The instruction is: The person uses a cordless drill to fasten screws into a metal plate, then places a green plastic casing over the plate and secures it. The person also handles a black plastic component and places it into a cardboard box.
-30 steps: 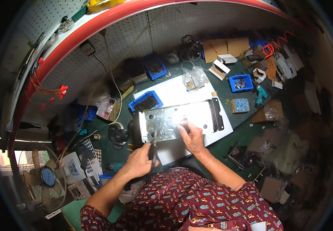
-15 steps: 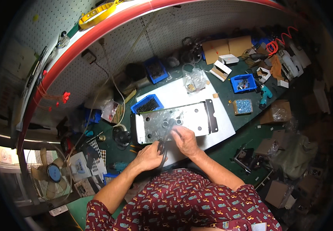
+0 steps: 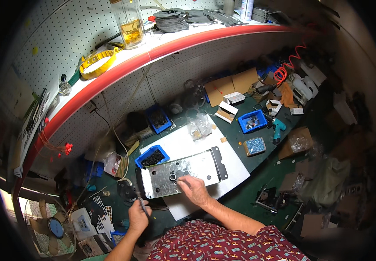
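Note:
A silver metal box with a dark bracket at its right end lies on a white board. Several round holes and two dark-rimmed rings mark its top; one ring shows plainly near the middle. My right hand is over the front part of the box, fingertips pinched together close to the rings; anything between them is too small to make out. Left of the box, my left hand is closed around a slim dark tool whose kind I cannot tell.
Behind the box stands a blue bin of small black parts. Farther right are a blue bin of mixed parts, a box of blue pieces and a teal power drill. A fan stands at the lower left.
My left hand has moved left, away from the box's front edge, with the dark tool in it. The right hand stays at the rings. The view has tilted up, showing more shelf.

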{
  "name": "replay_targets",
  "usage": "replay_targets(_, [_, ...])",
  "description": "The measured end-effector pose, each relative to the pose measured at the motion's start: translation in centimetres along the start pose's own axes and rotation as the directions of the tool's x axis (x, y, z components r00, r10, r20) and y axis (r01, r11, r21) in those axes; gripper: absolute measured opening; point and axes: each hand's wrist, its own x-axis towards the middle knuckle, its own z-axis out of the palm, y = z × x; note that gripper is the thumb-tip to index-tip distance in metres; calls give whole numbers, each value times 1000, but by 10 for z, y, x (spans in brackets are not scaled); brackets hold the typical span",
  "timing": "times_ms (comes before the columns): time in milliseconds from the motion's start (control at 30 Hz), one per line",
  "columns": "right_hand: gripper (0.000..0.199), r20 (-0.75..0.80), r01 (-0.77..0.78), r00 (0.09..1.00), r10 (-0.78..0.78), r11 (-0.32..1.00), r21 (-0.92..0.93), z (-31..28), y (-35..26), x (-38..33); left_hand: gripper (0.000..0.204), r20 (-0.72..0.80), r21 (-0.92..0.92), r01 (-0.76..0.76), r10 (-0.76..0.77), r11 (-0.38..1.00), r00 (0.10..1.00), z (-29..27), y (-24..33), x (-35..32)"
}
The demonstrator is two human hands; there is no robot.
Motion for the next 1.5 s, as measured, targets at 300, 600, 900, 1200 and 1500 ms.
replay_targets(300, [15,-114,-48,993,31,987,-150,10,-2,-10,49,-97,620,399,-439,675,893,-41,-161,18])
replay_targets(600, [18,-170,-215,967,190,965,-147,4,-10,-13,18,-9,368,-246,268,897,963,-45,-17,135])
replay_targets(900, [19,-271,-234,949,160,936,-264,11,-12,-11,69,744,317,-693,284,647,605,92,88,209])
replay_targets(1200, [19,-229,-480,876,424,812,-333,14,-31,-6,62,775,318,-646,203,694,599,100,84,196])
replay_targets(1500, [19,-191,-508,859,474,754,-417,25,-39,4,61,761,344,-636,191,691,620,100,87,190])
